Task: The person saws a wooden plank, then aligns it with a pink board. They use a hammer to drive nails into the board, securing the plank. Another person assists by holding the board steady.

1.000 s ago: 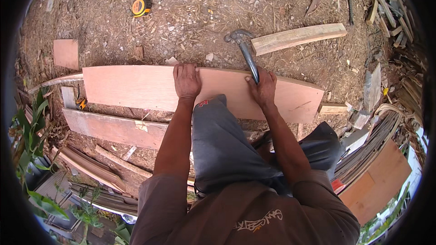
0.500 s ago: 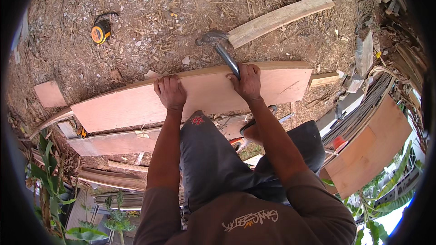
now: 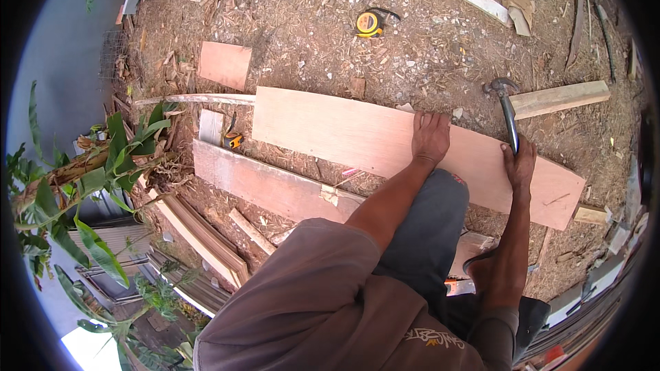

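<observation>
A long plywood panel [image 3: 330,128] stretches across in front of my knee, its pale pinkish face toward me. My left hand [image 3: 431,139] grips its far edge near the middle, the fingers bent over that edge. Farther right, my right hand [image 3: 520,165] is closed round the handle of a claw hammer [image 3: 508,111] and rests against the panel. The hammer's metal head points away from me, beyond the panel's far edge, beside the end of a short wooden plank [image 3: 560,100].
A yellow and black tape measure [image 3: 369,25] lies on the littered ground beyond the panel. Nearer me are a second plywood strip [image 3: 261,182] and another orange and black tape measure [image 3: 234,141]. Stacked boards [image 3: 199,237] and leafy plants [image 3: 103,165] stand at the left.
My view has swung toward the left, so the panel, the tape measure and both hands appear farther right. The hands keep about the same places on the panel, and the hammer stays in my right hand.
</observation>
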Motion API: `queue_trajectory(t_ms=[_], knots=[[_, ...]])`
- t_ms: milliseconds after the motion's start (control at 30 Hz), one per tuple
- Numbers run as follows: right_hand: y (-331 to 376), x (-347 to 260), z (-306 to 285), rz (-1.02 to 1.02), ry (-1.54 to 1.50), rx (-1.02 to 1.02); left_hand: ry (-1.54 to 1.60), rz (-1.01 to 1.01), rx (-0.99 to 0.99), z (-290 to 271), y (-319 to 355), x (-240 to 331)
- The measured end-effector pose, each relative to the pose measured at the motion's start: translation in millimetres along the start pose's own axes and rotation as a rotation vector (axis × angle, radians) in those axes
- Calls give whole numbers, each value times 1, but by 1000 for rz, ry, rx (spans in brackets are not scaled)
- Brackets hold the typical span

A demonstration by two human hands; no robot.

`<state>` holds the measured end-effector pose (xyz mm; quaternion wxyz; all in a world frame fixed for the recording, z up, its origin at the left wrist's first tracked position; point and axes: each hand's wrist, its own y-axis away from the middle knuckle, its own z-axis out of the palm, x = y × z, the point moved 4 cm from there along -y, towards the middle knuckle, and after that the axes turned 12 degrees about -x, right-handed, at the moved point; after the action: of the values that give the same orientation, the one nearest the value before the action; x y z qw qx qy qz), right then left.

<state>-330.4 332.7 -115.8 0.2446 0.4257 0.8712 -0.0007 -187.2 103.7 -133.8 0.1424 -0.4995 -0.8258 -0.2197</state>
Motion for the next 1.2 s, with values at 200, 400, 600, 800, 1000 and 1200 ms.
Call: queue_trajectory(t_ms=[200, 400, 600, 800, 1000, 1200], knots=[[-11, -86, 22, 52, -236, 6, 842, 78, 339, -63, 21, -67], [-52, -193, 67, -43, -431, -221, 138, -558, 891, -236, 109, -383], [-63, -270, 108, -238, -249, -210, 1126, -867, 633, -245, 97, -546], [-66, -277, 114, -146, -217, -403, 933, -813, 301, -239, 65, -565], [-51, -281, 115, -159, -211, -387, 847, -891, 242, -230, 66, -612], [-50, -272, 114, -178, -246, -341, 556, -719, 310, -221, 65, -658]])
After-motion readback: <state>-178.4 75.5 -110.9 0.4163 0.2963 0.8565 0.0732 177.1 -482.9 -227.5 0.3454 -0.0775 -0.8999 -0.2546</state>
